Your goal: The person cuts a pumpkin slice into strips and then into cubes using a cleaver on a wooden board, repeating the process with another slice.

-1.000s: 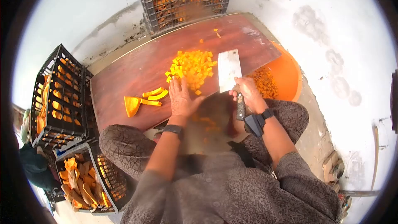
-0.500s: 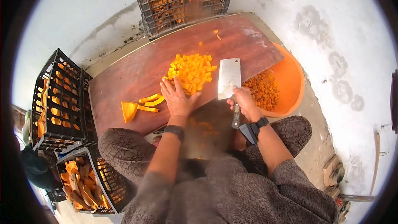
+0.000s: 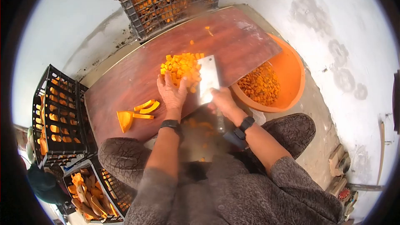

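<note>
A heap of diced pumpkin (image 3: 180,64) lies on the reddish-brown board (image 3: 233,37) in front of me. My left hand (image 3: 171,95) rests at the heap's near-left side, fingers spread and touching the cubes. In my right hand (image 3: 225,103) is a cleaver (image 3: 208,77), its handle gripped and its broad blade against the heap's right side. The blade hides some cubes' edges. To the left of my left hand lie a pumpkin wedge (image 3: 124,121) and a few cut pumpkin strips (image 3: 150,107).
An orange tub (image 3: 296,75) holding many diced pieces stands under the board's right edge. Black crates (image 3: 139,18) of pumpkin are stacked behind the board. Another crate (image 3: 50,116) stands at left, above a crate of peelings (image 3: 87,193). A white wall (image 3: 350,37) rises at right.
The cleaver has moved left, from beside the heap to against its right side. My left hand has stayed by the cubes, its fingers more curved. The whole view has shifted slightly.
</note>
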Tool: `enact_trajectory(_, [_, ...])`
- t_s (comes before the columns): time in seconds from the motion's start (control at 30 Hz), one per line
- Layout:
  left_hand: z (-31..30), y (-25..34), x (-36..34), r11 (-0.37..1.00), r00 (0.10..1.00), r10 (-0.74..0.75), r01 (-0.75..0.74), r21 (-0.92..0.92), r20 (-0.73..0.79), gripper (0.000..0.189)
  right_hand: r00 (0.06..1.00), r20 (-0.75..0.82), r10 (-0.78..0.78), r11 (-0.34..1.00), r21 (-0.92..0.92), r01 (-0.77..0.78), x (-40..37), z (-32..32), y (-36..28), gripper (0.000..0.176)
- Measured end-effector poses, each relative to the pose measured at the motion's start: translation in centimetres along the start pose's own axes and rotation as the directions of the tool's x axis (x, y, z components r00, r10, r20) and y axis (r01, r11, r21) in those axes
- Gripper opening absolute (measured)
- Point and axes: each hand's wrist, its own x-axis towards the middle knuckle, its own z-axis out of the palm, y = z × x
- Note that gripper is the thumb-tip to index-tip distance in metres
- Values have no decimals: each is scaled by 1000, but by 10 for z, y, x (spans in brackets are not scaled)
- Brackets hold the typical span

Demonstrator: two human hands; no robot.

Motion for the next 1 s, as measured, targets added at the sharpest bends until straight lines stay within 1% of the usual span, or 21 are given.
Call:
enact_trajectory(0.03, [2, -1, 1, 1000, 1000, 6, -6, -2, 13, 75, 1000, 4, -2, 1000, -22, 2, -1, 5, -1, 31])
enact_trajectory(0.1, [4, -1, 2, 999, 999, 38, -38, 3, 4, 66, 999, 38, 2, 1000, -23, -1, 6, 14, 4, 31])
enact_trajectory(0.13, [5, 0, 2, 999, 999, 35, -35, -33, 0, 61, 999, 54, 3, 999, -36, -1, 2, 19, 0, 32])
enact_trajectory(0.2, [9, 0, 3, 998, 999, 37, -37, -56, 7, 59, 998, 65, 6, 999, -45, -3, -2, 29, -3, 32])
enact_trajectory(0.27, [12, -1, 3, 997, 999, 33, -33, -72, 3, 57, 994, 106, -37, 993, -104, 48, -3, 39, -2, 33])
enact_trajectory(0.33, [16, 0, 3, 977, 1000, 0, 4, -214, 16, 54, 991, 121, -55, 991, -112, 68, 1, 47, 2, 33])
enact_trajectory(0.37, [17, 0, 4, 978, 1000, -4, 6, -209, 10, 54, 989, 129, -75, 989, -120, 91, 3, 51, 3, 33])
enact_trajectory(0.47, [27, -4, 5, 947, 999, -52, 52, -316, 6, 48, 988, 117, -97, 987, -119, 111, 8, 50, 7, 32])
enact_trajectory(0.5, [25, -1, 5, 947, 999, -54, 53, -315, 5, 48, 988, 118, -96, 987, -119, 110, 5, 49, 5, 32])
enact_trajectory(0.6, [21, 9, 4, 932, 996, -80, 88, -352, 38, 45, 989, 130, -75, 993, -86, 87, -1, 45, 0, 31])
enact_trajectory(0.67, [18, 14, 3, 921, 998, -50, 57, -385, 29, 43, 983, 150, -104, 995, 16, 103, -4, 42, 0, 30])
enact_trajectory(0.8, [19, 36, 4, 895, 998, 2, 24, -445, 59, 41, 986, 140, -89, 996, 27, 86, -7, 28, -5, 29])
enact_trajectory(0.87, [20, 50, 2, 897, 997, 42, -6, -442, 72, 40, 983, 131, -131, 988, 102, 118, -13, 20, -8, 27])
enact_trajectory(0.9, [19, 59, 1, 896, 996, 47, -10, -444, 73, 40, 983, 128, -134, 987, 103, 121, -15, 15, -8, 27])
enact_trajectory(0.97, [20, 78, -4, 860, 989, 80, -4, -511, 125, 39, 985, 116, -129, 976, 193, 105, -19, 3, -9, 24])
enact_trajectory(1.0, [21, 89, -7, 842, 988, 86, -3, -540, 128, 38, 985, 112, -132, 975, 193, 109, -22, -4, -8, 24])
